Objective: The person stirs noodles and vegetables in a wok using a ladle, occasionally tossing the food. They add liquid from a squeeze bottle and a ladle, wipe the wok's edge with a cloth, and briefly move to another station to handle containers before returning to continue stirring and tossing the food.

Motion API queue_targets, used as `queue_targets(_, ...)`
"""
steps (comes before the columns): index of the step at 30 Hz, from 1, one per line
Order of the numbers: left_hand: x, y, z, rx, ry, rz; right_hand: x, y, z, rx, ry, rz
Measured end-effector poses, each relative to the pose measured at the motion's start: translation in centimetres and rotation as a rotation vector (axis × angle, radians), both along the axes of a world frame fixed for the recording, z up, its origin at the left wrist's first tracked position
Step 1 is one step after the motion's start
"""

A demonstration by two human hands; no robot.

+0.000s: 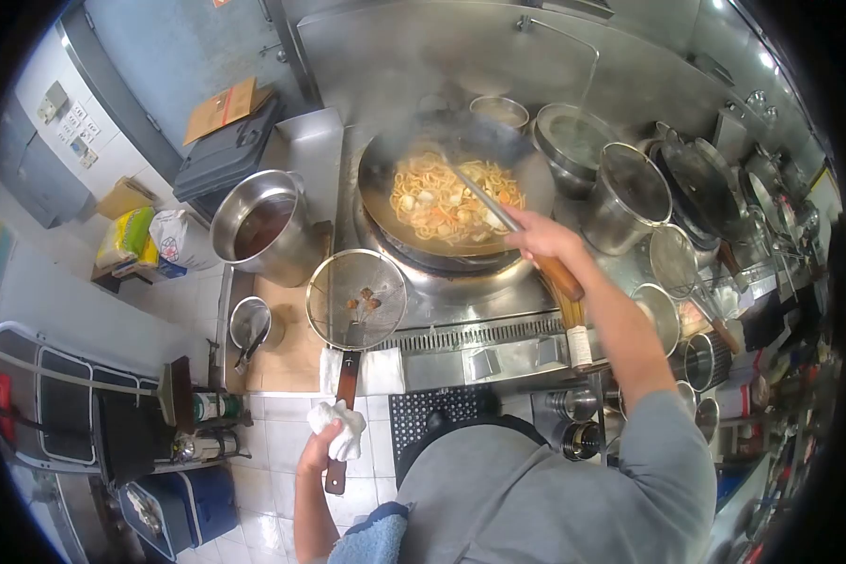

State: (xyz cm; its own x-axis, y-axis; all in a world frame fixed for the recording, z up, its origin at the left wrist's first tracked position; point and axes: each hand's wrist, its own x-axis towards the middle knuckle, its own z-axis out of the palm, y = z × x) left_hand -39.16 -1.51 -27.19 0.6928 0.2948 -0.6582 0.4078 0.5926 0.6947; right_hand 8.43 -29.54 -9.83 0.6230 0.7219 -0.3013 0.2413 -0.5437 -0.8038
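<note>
Noodles with pale and orange pieces (442, 209) lie in a steaming wok (376, 183) on the stove. My right hand (547, 240) is closed round the wooden handle of a long metal utensil (484, 195), whose far end reaches into the noodles. My left hand (321, 446) is closed on a crumpled white cloth (340, 425), beside a wooden handle (346, 378). A round mesh strainer (329, 315) holding a few brown bits lies at the counter's front, left of the wok. Whether the cloth wraps the handle fully is hidden.
A tall steel pot (296, 240) with dark liquid and a small pot (251, 324) stand at the left. Another tall pot (634, 183), a lidded pot (569, 141) and stacked woks (700, 179) are to the right. A wooden-handled brush (576, 338) lies near the front edge.
</note>
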Motion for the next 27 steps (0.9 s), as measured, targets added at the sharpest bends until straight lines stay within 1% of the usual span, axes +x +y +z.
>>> queue_targets(3, 2.7, -0.4, 3.6, 0.309, 0.016, -0.219, -2.8, -1.6, 1.1, -0.236, -0.171, 0.104)
queue_targets(6, 4.3, -0.6, 5.0, 0.740, 0.032, -0.415, -5.5, -4.8, 1.2, -0.404, -0.564, 0.279)
queue_targets(9, 7.2, -2.4, 7.4, 0.514, -0.270, -0.201, -9.4, -6.6, 5.2, -0.601, -0.510, 0.227)
queue_targets(12, 11.7, -4.3, 7.5, -0.029, -0.396, -0.059, -13.2, -8.6, 9.1, -0.707, -0.523, 0.133)
queue_targets(13, 13.8, -4.9, 8.3, -0.150, -0.476, -0.151, -13.8, -9.7, 9.4, -0.666, -0.545, 0.115)
queue_targets(14, 15.9, -5.5, 7.9, -0.330, -0.425, -0.144, -14.2, -11.4, 9.4, -0.622, -0.568, 0.097)
queue_targets(15, 18.3, -6.4, 7.1, -0.367, -0.444, -0.074, -14.2, -12.8, 9.6, -0.576, -0.589, 0.077)
queue_targets(16, 20.7, -7.4, 8.4, -0.387, -0.398, -0.046, -14.1, -13.9, 10.2, -0.562, -0.562, 0.072)
queue_targets(17, 23.2, -7.8, 8.5, -0.479, -0.420, -0.101, -14.0, -15.0, 10.8, -0.547, -0.533, 0.065)
queue_targets(18, 25.4, -8.2, 9.0, -0.459, -0.416, -0.175, -13.8, -16.1, 11.2, -0.532, -0.503, 0.058)
queue_targets(19, 27.5, -9.0, 10.6, -0.464, -0.405, -0.117, -13.6, -17.2, 11.3, -0.532, -0.483, 0.066)
queue_targets(20, 29.5, -9.7, 12.3, -0.435, -0.310, -0.070, -13.4, -18.2, 11.3, -0.531, -0.464, 0.074)
queue_targets(21, 31.8, -9.7, 11.3, -0.458, -0.274, -0.076, -13.3, -18.9, 11.2, -0.531, -0.444, 0.081)
queue_targets(23, 35.1, -10.1, 11.2, -0.391, -0.204, -0.136, -13.3, -19.2, 9.9, -0.547, -0.443, 0.122)
queue_targets(24, 36.2, -10.5, 10.0, -0.386, -0.186, -0.125, -13.3, -19.2, 9.2, -0.556, -0.440, 0.140)
queue_targets(26, 38.6, -11.4, 7.0, -0.372, -0.147, -0.112, -13.0, -16.7, 8.8, -0.612, -0.252, 0.102)
queue_targets(27, 39.2, -11.7, 5.7, -0.344, -0.159, -0.082, -12.8, -15.3, 8.1, -0.586, -0.228, 0.083)
